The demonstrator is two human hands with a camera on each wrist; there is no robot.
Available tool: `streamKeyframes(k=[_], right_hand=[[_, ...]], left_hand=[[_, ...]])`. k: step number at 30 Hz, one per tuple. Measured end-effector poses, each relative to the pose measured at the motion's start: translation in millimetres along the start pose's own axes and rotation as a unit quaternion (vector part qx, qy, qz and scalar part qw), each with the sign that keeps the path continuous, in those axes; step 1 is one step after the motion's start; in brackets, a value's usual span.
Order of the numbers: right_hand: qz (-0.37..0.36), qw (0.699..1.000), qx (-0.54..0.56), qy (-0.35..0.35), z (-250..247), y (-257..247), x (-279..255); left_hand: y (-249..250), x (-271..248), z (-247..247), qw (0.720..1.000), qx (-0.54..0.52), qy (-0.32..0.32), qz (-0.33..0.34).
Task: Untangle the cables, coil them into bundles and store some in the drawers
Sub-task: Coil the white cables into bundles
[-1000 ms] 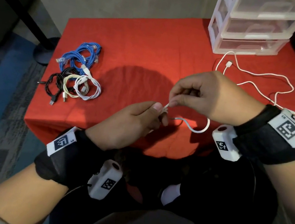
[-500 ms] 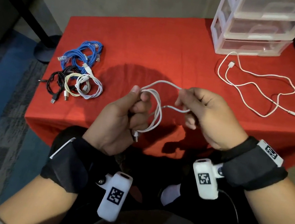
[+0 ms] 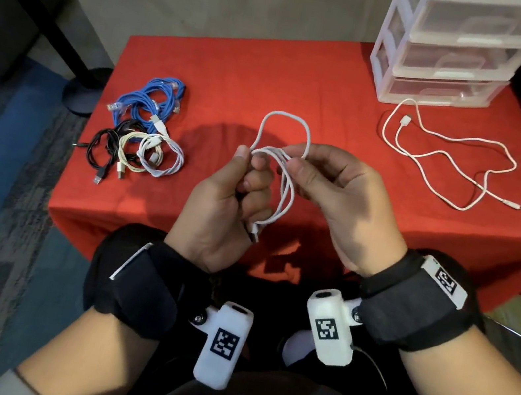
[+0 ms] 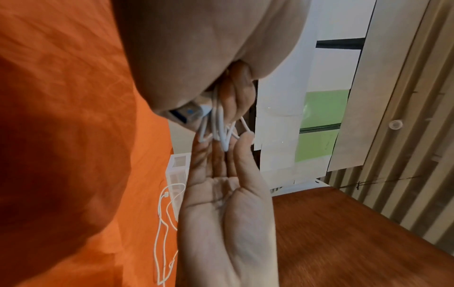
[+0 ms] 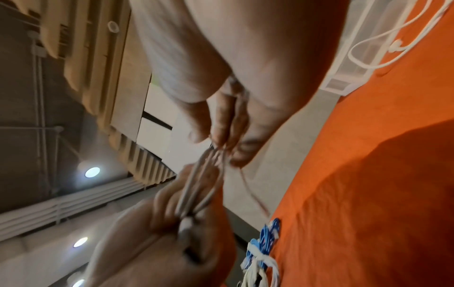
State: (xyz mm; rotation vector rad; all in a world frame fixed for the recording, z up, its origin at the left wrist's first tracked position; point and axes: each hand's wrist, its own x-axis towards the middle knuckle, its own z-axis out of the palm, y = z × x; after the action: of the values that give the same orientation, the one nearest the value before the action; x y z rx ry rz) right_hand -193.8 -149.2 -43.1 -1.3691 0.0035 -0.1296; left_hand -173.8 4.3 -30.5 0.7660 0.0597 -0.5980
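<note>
1. The left hand [image 3: 223, 204] curls its fingers around a thin white cable coiled in loops [image 3: 284, 180], above the near edge of the red-clothed table [image 3: 274, 71].
2. The right hand [image 3: 337, 190] pinches the same loops between thumb and fingertips.
3. The right wrist view is blurred; the cable strands smear.
4. The clear plastic drawer unit [image 3: 451, 57] is cut off at the top; its contents are unclear.

Drawer unit [image 3: 451, 57] top cut off by frame edge; right wrist view motion-blurred, white cable [image 5: 196, 186] smeared.
</note>
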Motion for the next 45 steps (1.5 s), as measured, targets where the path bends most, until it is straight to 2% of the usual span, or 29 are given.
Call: streamKeyframes(k=[4,8,12,14,22,26,33,37,42,45], right_hand=[[-0.034,0.996,-0.080,-0.005,11.0,-1.8,-7.0],[-0.054,0.987,-0.151,0.009,6.5,-3.8,-1.2],[-0.029,0.982,-0.181,-0.054,-1.8,-3.7,0.2],[-0.025,0.983,-0.167,-0.070,-2.8,-2.1,-1.3],[-0.019,0.998,-0.066,0.017,1.5,6.2,-0.9],[0.023,0.998,0.052,0.004,3.4,5.9,-0.4],[0.118,0.969,0.213,-0.041,1.8,4.6,-3.8],[0.119,0.968,0.212,-0.066,8.6,3.0,-6.5],[0.102,0.985,0.123,-0.065,7.9,7.7,-6.3],[0.094,0.990,0.089,-0.055,7.4,7.9,-5.9]], left_hand=[[-8.3,1.0,1.7,0.998,0.054,0.024,0.027],[-5.9,0.4,-3.1,0.990,0.134,0.020,0.044],[-1.6,-3.3,-4.6,0.981,0.187,0.017,0.049],[-3.0,-3.3,-3.5,0.977,0.204,0.025,0.062],[-12.0,4.1,1.9,0.950,0.277,0.069,0.124],[-12.8,5.9,1.3,0.929,0.331,0.085,0.144],[-12.7,12.4,-2.2,0.931,0.332,0.074,0.135],[-16.7,11.8,-3.8,0.912,0.377,0.095,0.133],[-10.2,9.7,-2.9,0.919,0.348,0.108,0.148],[-9.4,6.8,-1.3,0.910,0.367,0.093,0.169]])
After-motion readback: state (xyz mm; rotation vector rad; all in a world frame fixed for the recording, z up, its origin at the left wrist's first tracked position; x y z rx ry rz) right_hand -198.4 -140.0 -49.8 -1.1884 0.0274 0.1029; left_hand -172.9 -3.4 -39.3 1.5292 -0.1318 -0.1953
